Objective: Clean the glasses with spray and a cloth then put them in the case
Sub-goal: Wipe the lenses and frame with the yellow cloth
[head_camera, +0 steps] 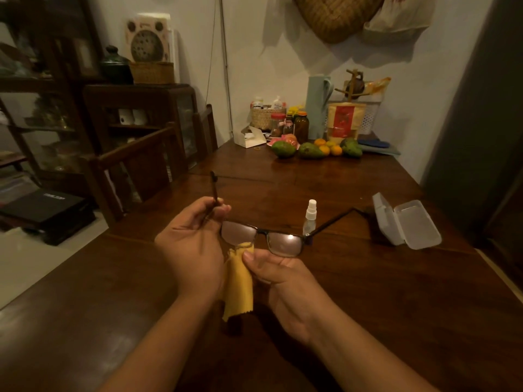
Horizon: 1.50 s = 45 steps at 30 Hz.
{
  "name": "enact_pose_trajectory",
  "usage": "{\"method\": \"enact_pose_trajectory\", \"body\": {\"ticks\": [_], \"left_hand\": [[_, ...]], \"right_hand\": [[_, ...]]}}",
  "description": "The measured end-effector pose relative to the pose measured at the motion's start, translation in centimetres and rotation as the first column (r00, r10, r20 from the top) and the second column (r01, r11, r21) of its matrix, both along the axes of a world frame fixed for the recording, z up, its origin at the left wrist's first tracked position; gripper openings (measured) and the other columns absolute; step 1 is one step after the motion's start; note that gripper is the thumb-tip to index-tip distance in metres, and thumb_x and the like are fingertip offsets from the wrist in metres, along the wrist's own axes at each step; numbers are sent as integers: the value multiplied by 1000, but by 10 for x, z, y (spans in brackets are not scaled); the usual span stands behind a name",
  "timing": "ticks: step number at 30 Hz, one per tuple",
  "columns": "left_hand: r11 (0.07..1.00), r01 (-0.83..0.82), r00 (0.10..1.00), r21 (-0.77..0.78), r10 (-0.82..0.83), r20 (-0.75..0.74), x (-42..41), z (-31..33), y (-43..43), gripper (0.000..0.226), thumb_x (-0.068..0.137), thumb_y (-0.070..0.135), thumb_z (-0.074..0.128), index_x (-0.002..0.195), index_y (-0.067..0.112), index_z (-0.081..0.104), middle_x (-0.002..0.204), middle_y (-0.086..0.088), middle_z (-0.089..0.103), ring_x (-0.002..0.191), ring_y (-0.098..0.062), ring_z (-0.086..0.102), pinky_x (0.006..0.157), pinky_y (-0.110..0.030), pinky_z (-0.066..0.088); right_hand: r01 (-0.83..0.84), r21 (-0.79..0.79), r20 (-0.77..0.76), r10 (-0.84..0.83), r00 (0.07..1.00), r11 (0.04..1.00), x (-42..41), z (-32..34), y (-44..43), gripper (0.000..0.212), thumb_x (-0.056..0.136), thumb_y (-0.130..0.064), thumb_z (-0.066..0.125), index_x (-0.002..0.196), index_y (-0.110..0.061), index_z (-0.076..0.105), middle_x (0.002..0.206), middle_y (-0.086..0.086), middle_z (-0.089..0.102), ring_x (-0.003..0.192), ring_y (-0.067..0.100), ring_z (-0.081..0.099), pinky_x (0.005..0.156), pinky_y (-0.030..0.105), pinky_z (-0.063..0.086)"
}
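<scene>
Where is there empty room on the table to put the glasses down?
Bare table lies between the fruit and the spray bottle, and again on the near right, this side of the open case. The far end by the wall is crowded with jars and fruit.

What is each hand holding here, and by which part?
The left hand grips the glasses by one temple arm. The right hand pinches the yellow cloth near its top end, at one lens.

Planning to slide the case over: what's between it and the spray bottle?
Head view: only a temple arm of the held glasses crosses between spray bottle and case; the table there is bare.
</scene>
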<state>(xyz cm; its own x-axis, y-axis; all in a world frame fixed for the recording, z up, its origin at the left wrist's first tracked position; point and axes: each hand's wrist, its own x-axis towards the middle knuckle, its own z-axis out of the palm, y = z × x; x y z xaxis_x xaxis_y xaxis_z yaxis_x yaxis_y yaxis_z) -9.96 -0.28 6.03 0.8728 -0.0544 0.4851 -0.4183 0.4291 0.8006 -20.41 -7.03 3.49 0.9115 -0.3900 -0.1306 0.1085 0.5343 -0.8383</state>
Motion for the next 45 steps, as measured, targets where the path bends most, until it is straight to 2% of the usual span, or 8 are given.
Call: {"method": "enact_pose_trajectory", "body": {"ticks": [14, 18, 24, 31, 36, 39, 41, 45], "left_hand": [[1000, 29, 998, 3, -29, 50, 1, -2, -1, 38, 80, -12, 64, 88, 25, 71, 80, 9, 75, 78, -12, 73, 71, -22, 57], [999, 32, 999, -7, -31, 40, -1, 0, -2, 37, 79, -15, 62, 87, 20, 70, 78, 11, 75, 74, -7, 72, 72, -21, 58], [1000, 7, 999, -30, -6, 44, 2, 0, -5, 40, 78, -18, 63, 83, 20, 71, 74, 12, 74, 73, -6, 71, 71, -18, 56], [994, -111, 991, -13, 111, 72, 14, 1, 4, 41, 79, -10, 66, 87, 30, 70, 79, 15, 74, 77, -7, 72, 71, -17, 55], [996, -87, 992, 26, 84, 95, 4, 4, 4, 38, 79, -9, 68, 89, 28, 70, 81, 9, 73, 80, -11, 73, 74, -23, 58], [1000, -23, 999, 5, 23, 29, -3, 5, 2, 32, 80, -10, 66, 91, 20, 70, 78, 8, 74, 78, -11, 73, 73, -23, 58], [998, 31, 997, -53, -34, -70, -6, 7, -2, 30, 79, -13, 64, 86, 16, 71, 73, 8, 74, 74, -10, 71, 74, -25, 58], [990, 72, 983, -122, -91, -157, -6, 10, -3, 24, 78, -15, 63, 85, 7, 70, 68, 4, 73, 70, -12, 69, 73, -27, 57]], "right_hand": [[122, 113, 1, -123, 992, 986, 0, 6, -7, 40, 79, -21, 73, 114, -3, 71, 115, 14, 73, 101, 22, 72, 81, 33, 60], [114, 36, -38, -113, 993, 993, 0, 5, -5, 35, 84, -27, 72, 113, -8, 73, 111, 11, 74, 95, 18, 72, 79, 33, 59], [-17, -75, -149, 5, 989, 997, -3, 7, 0, 32, 94, -31, 62, 112, -7, 73, 111, 13, 74, 104, 25, 70, 101, 47, 49], [-58, -377, -113, 16, 993, 924, -9, 29, -1, 18, 90, -12, 68, 104, -17, 78, 102, 2, 77, 90, 10, 72, 72, 21, 57], [311, -761, 176, -280, 944, 570, -12, 39, -7, 16, 86, -24, 73, 94, -37, 77, 96, -22, 74, 94, -6, 67, 78, 18, 58], [377, -925, 353, -260, 899, 47, -12, 32, -14, 23, 91, -14, 69, 111, -23, 74, 107, -12, 73, 104, 0, 61, 85, 20, 54], [352, -886, 405, -134, 905, -300, -13, 25, -17, 24, 90, -7, 69, 113, -13, 74, 109, 1, 74, 101, 11, 62, 82, 30, 52], [189, -755, 366, -164, 916, -628, -16, 19, -15, 35, 81, -24, 80, 115, -22, 73, 117, -2, 72, 108, 23, 65, 87, 42, 35]]}}
